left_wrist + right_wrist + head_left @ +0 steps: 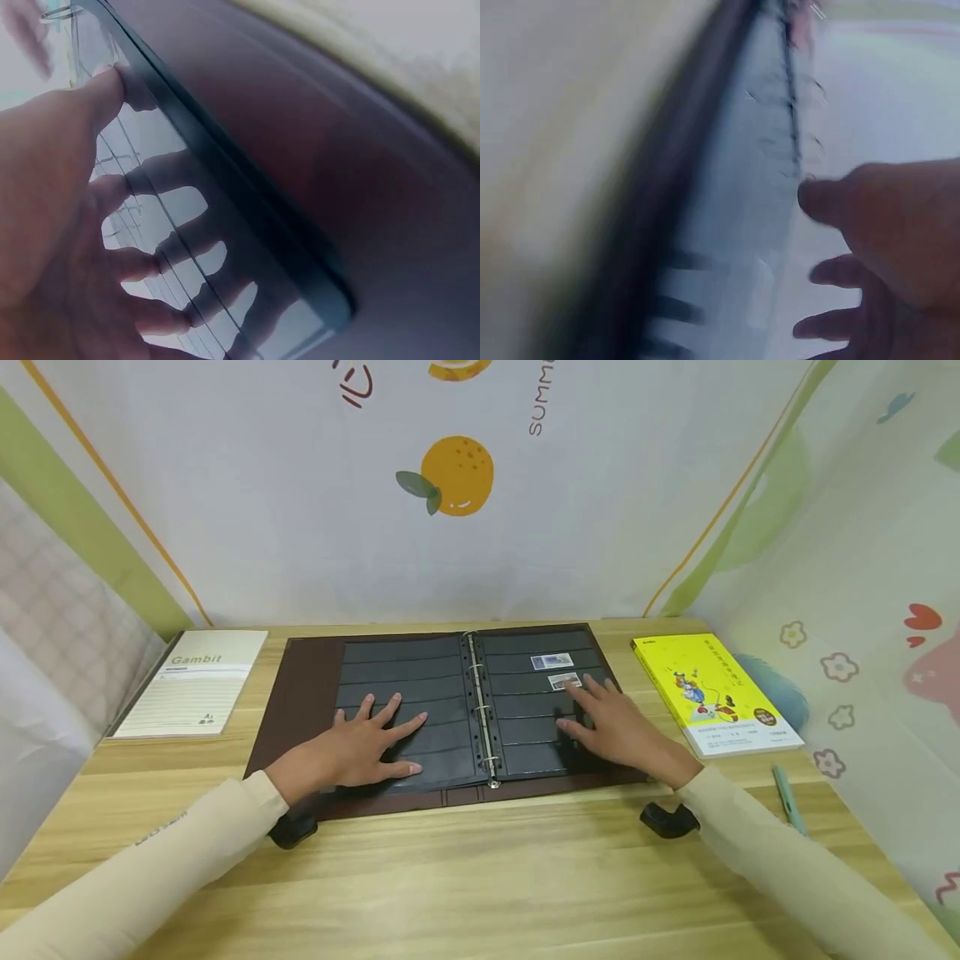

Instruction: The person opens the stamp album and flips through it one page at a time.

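A brown ring-binder stamp album (pixel 272 693) lies spread on the table, its black pocket pages (pixel 525 727) held by a metal ring spine (pixel 483 718). My left hand (pixel 367 745) rests on the left page with fingers spread; the left wrist view shows the fingertips (pixel 174 321) on the glossy sheet. Over the right page is my right hand (pixel 617 727), its fingers extended. Its index fingertip is at the lower stamp (pixel 562 682); whether it touches, I cannot tell. Another stamp (pixel 551 662) sits in the pocket row above. The right wrist view is blurred.
A Gambit notepad (pixel 195 681) lies left of the album. To the right are a yellow book (pixel 712 693) and a teal pen (pixel 787 797). A printed cloth (pixel 315 527) hangs behind the table (pixel 450 885). Black wrist mounts show under both wrists.
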`<state>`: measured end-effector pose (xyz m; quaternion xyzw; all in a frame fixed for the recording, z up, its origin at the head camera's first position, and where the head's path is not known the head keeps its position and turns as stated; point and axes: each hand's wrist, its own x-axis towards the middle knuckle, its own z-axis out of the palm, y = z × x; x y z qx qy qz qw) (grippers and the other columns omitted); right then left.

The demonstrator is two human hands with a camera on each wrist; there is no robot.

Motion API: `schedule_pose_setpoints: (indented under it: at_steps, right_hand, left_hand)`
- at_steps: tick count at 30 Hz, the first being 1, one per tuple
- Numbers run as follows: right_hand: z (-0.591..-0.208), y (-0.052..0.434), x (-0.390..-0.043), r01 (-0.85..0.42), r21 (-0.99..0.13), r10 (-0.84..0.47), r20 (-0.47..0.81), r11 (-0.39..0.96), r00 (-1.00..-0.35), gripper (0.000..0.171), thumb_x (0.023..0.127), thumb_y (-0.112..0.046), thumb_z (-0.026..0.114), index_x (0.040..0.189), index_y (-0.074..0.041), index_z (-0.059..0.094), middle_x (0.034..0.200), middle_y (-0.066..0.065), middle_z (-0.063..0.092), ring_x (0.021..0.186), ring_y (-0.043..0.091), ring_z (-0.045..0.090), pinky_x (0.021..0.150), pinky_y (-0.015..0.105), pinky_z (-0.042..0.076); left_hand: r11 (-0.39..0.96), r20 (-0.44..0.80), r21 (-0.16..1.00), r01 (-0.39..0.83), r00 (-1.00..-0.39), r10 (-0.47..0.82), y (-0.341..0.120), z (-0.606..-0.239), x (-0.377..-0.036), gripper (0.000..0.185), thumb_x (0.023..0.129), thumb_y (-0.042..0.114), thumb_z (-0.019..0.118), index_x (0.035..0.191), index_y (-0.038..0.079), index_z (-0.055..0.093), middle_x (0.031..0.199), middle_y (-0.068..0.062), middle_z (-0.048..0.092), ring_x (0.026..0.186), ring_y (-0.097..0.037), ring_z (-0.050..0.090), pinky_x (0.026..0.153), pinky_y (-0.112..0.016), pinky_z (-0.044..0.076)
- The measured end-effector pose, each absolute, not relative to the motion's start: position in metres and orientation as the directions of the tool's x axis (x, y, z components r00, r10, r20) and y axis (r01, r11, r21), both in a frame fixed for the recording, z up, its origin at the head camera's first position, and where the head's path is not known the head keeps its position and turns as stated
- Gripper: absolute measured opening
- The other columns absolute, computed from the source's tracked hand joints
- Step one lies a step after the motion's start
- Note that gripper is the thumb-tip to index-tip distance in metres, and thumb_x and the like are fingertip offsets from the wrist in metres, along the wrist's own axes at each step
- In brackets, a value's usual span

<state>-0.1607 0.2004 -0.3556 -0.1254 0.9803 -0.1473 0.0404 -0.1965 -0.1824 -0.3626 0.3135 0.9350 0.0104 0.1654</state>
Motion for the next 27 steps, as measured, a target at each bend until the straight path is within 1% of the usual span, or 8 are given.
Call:
schedule_pose_setpoints:
  at_steps: [2,4,8,10,12,15,23,27]
  right_hand:
    - [-0.343,0.208,-0.185,-0.219,-0.341,-0.242,-0.026,0.914,-0.97,0.066,0.104,-0.026,0.057,0.157,0.002,0.03,0.159,0.036,0.028,0.145,0.058,0.028,0.118,0.069,0.025]
    - [-0.335,0.218,-0.211,-0.175,-0.388,-0.212,-0.056,0.905,-0.976,0.063,0.106,-0.021,0.05,0.158,0.003,0.025,0.159,0.034,0.028,0.146,0.054,0.03,0.118,0.066,0.028]
    - [-0.335,0.241,-0.254,-0.007,-0.546,-0.139,-0.201,0.837,-0.97,0.059,0.109,-0.015,0.037,0.162,-0.004,0.015,0.163,0.031,0.022,0.148,0.05,0.029,0.117,0.064,0.031]
    - [-0.338,0.249,-0.266,0.077,-0.626,-0.115,-0.261,0.776,-0.958,0.06,0.108,-0.011,0.034,0.163,-0.006,0.011,0.166,0.029,0.015,0.151,0.05,0.023,0.119,0.064,0.029]
    - [-0.341,0.254,-0.273,0.139,-0.679,-0.094,-0.294,0.721,-0.951,0.062,0.107,-0.009,0.032,0.163,-0.006,0.008,0.168,0.026,0.009,0.153,0.049,0.017,0.121,0.064,0.025]
    - [-0.346,0.256,-0.277,0.171,-0.701,-0.07,-0.301,0.692,-0.951,0.062,0.105,-0.006,0.03,0.163,-0.004,0.008,0.168,0.026,0.008,0.154,0.048,0.016,0.123,0.062,0.022]
    - [-0.345,0.247,-0.275,0.187,-0.685,0.01,-0.253,0.704,-0.967,0.058,0.106,-0.007,0.03,0.161,0.002,0.013,0.163,0.031,0.023,0.15,0.047,0.028,0.121,0.059,0.028]
    - [-0.345,0.242,-0.273,0.182,-0.707,0.073,-0.182,0.683,-0.981,0.057,0.107,-0.009,0.037,0.159,0.003,0.021,0.157,0.032,0.035,0.145,0.046,0.038,0.119,0.058,0.034]
  left_hand:
    - [0.8,-0.31,0.089,0.593,-0.747,0.588,-0.181,-0.361,-0.198,0.081,0.097,0.069,0.046,0.163,0.032,0.019,0.17,-0.02,0.01,0.15,-0.058,0.014,0.107,-0.081,0.026]
    - [0.796,-0.319,0.054,0.602,-0.745,0.585,-0.179,-0.359,-0.199,0.081,0.097,0.069,0.046,0.163,0.031,0.019,0.169,-0.021,0.011,0.149,-0.058,0.017,0.106,-0.079,0.032]
    - [0.784,-0.335,-0.005,0.621,-0.74,0.584,-0.176,-0.357,-0.198,0.082,0.097,0.067,0.046,0.164,0.027,0.019,0.168,-0.023,0.015,0.147,-0.058,0.024,0.102,-0.076,0.04]
    - [0.784,-0.343,-0.017,0.621,-0.74,0.578,-0.176,-0.358,-0.197,0.082,0.097,0.068,0.045,0.164,0.028,0.018,0.168,-0.023,0.014,0.147,-0.058,0.024,0.102,-0.075,0.04]
    - [0.785,-0.34,-0.017,0.619,-0.742,0.578,-0.175,-0.358,-0.196,0.082,0.097,0.068,0.045,0.164,0.028,0.018,0.169,-0.022,0.014,0.148,-0.058,0.024,0.103,-0.076,0.039]
    - [0.785,-0.328,-0.012,0.62,-0.744,0.582,-0.174,-0.359,-0.194,0.081,0.097,0.068,0.045,0.163,0.028,0.02,0.168,-0.022,0.015,0.148,-0.057,0.024,0.103,-0.076,0.039]
    - [0.784,-0.316,-0.033,0.62,-0.751,0.58,-0.174,-0.36,-0.194,0.081,0.097,0.068,0.045,0.163,0.028,0.02,0.168,-0.021,0.017,0.148,-0.057,0.026,0.102,-0.074,0.042]
    - [0.787,-0.321,-0.036,0.616,-0.753,0.575,-0.175,-0.361,-0.195,0.081,0.097,0.068,0.045,0.163,0.029,0.019,0.169,-0.021,0.016,0.148,-0.056,0.025,0.103,-0.074,0.041]
